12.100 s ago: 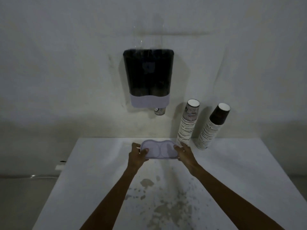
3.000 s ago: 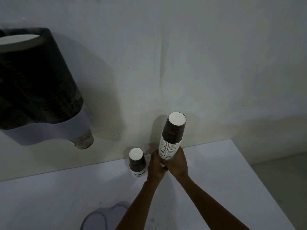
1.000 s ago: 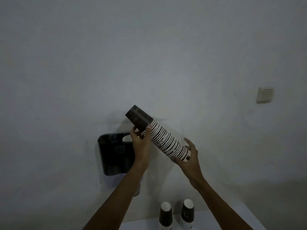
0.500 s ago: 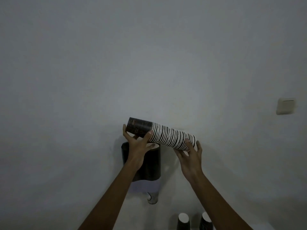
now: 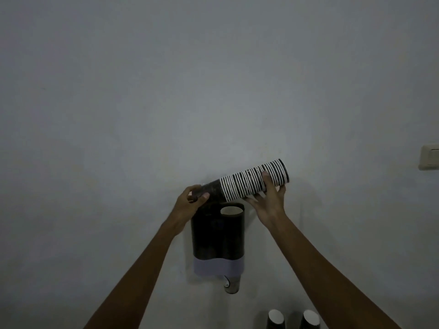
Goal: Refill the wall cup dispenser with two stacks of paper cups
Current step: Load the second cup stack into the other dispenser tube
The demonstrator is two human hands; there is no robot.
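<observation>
A long stack of paper cups (image 5: 247, 183), dark with white rims, lies almost level just above the wall cup dispenser (image 5: 217, 238). My left hand (image 5: 190, 202) grips its dark closed end over the dispenser's left side. My right hand (image 5: 269, 200) holds the rim end, which is tilted up to the right. The dispenser is dark with a pale lilac base and has no lid. A stack of cups (image 5: 231, 210) shows its open top in the right tube, and one cup (image 5: 231, 284) pokes out below.
Two short piles of upturned cups (image 5: 275, 318) (image 5: 310, 318) stand at the bottom edge, right of the dispenser. A wall switch (image 5: 430, 157) is at the far right. The rest is bare grey wall.
Over the last second the stack has swung round: its rim end rose to the right and its dark end dropped to the left, close over the dispenser's open top.
</observation>
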